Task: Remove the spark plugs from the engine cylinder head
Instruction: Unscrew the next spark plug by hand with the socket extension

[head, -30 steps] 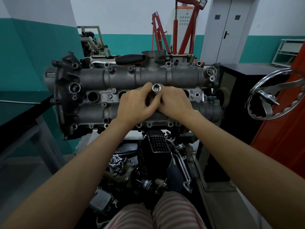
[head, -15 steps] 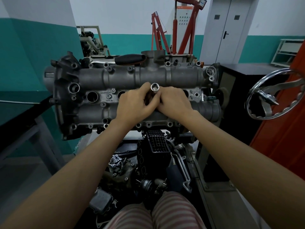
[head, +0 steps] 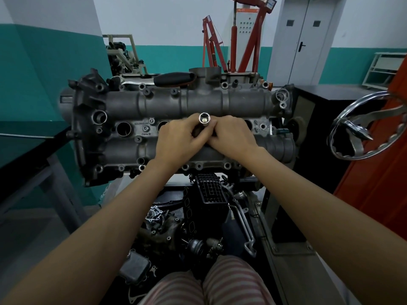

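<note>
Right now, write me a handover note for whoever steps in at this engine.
Left hand and right hand both grip the spark plug socket, which stands in a middle plug well of the cylinder head.
The hands hide that well; whether a plug is in the socket cannot be told.
The far-left plug well is open and looks empty.
A ratchet handle lies on the head's far edge, unattached.
Left to do: free the socket, check this well and those the hands cover.

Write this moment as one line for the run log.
step: spark plug removal | left hand: grips socket | right hand: grips socket | socket: over cylinder head well | plug: not visible
</note>
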